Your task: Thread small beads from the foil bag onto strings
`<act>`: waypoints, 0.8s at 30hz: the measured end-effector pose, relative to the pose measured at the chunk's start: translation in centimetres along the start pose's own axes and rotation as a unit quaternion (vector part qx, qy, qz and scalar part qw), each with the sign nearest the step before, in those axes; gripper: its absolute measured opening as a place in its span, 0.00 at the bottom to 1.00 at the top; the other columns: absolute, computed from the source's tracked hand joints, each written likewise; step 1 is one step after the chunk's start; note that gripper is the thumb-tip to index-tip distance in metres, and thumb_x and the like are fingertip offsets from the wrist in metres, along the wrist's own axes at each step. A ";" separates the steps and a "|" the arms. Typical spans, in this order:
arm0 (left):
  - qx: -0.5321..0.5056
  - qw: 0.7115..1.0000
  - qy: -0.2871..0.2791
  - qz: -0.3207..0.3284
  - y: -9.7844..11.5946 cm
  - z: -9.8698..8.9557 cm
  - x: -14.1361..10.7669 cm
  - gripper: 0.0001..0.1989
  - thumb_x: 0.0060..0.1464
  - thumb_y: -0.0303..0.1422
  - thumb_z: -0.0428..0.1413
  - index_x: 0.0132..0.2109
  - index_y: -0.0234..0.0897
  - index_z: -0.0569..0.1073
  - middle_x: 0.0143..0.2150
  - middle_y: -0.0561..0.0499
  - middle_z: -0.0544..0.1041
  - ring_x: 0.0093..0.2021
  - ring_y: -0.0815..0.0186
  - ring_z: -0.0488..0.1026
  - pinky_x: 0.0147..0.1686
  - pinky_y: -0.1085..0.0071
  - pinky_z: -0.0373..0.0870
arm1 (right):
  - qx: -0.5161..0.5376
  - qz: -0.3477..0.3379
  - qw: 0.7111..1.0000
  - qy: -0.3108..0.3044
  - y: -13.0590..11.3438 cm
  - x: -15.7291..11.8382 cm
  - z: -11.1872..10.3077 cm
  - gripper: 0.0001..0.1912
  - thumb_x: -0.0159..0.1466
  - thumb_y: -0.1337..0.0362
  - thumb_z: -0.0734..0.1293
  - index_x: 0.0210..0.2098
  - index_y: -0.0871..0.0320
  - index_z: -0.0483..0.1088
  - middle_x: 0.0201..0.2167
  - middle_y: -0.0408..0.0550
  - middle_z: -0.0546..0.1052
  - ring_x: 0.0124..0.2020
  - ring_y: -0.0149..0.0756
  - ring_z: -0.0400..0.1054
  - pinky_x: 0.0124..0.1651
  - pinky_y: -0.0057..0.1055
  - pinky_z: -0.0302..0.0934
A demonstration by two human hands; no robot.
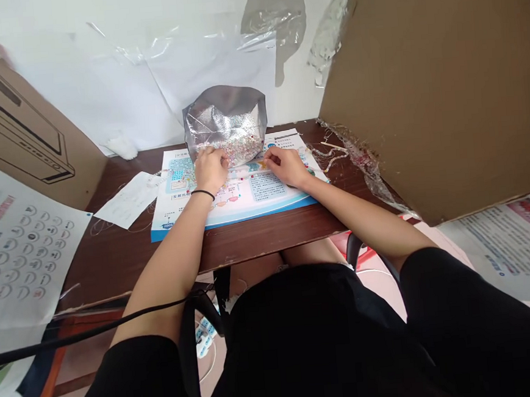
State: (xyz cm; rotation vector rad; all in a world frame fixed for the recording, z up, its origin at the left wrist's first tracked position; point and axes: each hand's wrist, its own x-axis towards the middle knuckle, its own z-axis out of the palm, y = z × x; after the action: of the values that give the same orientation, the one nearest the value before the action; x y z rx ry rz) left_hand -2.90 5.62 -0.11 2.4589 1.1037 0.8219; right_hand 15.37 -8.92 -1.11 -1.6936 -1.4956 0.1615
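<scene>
A dark bag with a shiny silver lining (229,123) leans against the wall, its mouth towards me. Many tiny pink, white and red beads (243,150) lie in its lower part. My left hand (212,169) is at the bag's front left edge, beside the beads, its fingers curled with thumb and fingertips close together. My right hand (287,166) sits to the right of the bag, just above the printed sheet, with thumb and forefinger pinched. Whatever is in either pinch is too small to make out. Loose beads are scattered on the printed sheet (229,212) between and below my hands.
The sheet lies on a dark brown table (268,238). A white paper slip (130,200) is at the left. Tangled beaded strands (335,153) and clear plastic lie at the right. Cardboard panels (430,87) stand on both sides. A black cable (96,325) crosses my left arm.
</scene>
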 end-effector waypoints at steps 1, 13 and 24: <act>-0.027 1.000 0.010 0.000 0.5 -0.2 -0.1 0.07 0.59 0.27 0.54 0.33 0.39 0.75 0.44 0.43 0.77 0.55 0.52 0.69 0.58 0.54 0.65 | -0.001 -0.002 1.000 0.002 0.0 0.0 0.0 0.05 0.65 0.67 0.63 0.33 0.55 0.69 0.26 0.43 0.74 0.29 0.35 0.65 0.37 0.33 0.57; -0.513 0.828 -0.159 -0.159 4.8 1.4 -2.8 0.04 0.60 0.23 0.58 0.37 0.34 0.74 0.34 0.50 0.78 0.33 0.74 0.73 0.41 0.72 0.71 | -0.007 -0.056 0.998 0.032 -0.6 -0.3 -0.1 0.08 0.66 0.67 0.62 0.33 0.55 0.72 0.35 0.48 0.76 0.38 0.40 0.66 0.48 0.38 0.61; -0.546 0.794 -0.170 -0.207 5.0 1.2 -2.6 0.04 0.59 0.22 0.59 0.38 0.34 0.78 0.34 0.49 0.81 0.31 0.75 0.74 0.41 0.74 0.73 | -0.021 -0.074 0.997 0.028 -1.4 -0.5 -0.1 0.08 0.67 0.69 0.63 0.35 0.54 0.74 0.37 0.48 0.77 0.42 0.42 0.65 0.52 0.40 0.59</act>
State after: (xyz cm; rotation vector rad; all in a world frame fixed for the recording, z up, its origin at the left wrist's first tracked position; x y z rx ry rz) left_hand -0.65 0.29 0.47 1.2464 0.6636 0.5742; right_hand 14.22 -9.49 -0.29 -1.5993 -1.5859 0.0044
